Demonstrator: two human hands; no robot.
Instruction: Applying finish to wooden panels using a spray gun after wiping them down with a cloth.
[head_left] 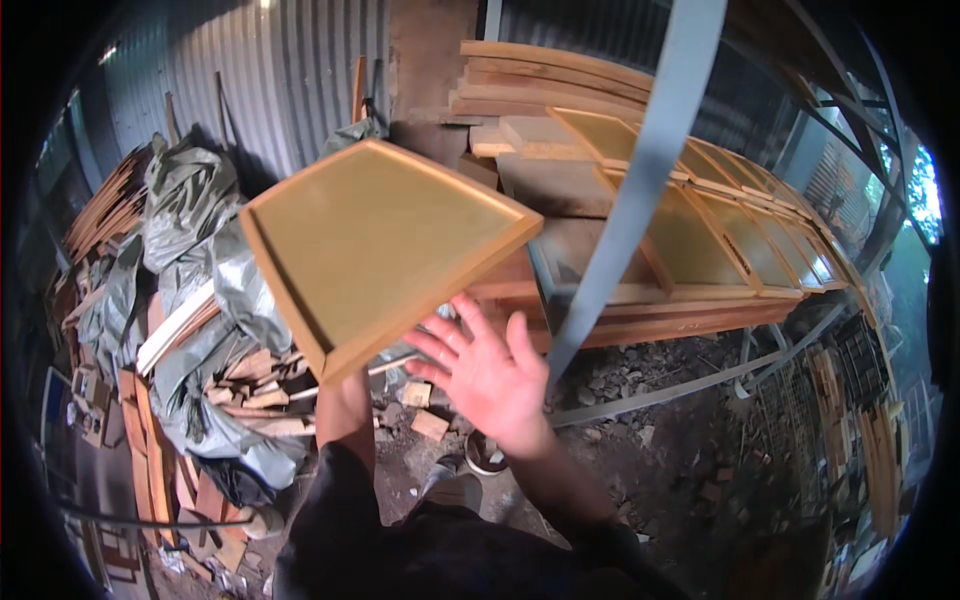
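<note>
A wooden-framed panel [380,235] with a flat tan face is raised in front of me and tilted. My left hand [345,392] comes up beneath its near corner and supports it; the fingers are hidden behind the panel, with only the wrist and the base of the hand showing. My right hand [492,380] is open just below the panel's near right edge, palm up with the fingers spread. Its fingertips are close to the frame, and I cannot tell if they touch it.
Similar framed panels [690,235] lie in rows on a timber stack [690,318] at the right. A grey metal post [650,165] slants up before them. Grey plastic sheeting [190,215] and wood offcuts [262,385] pile up at left. Rubble and a small bucket [485,455] are below.
</note>
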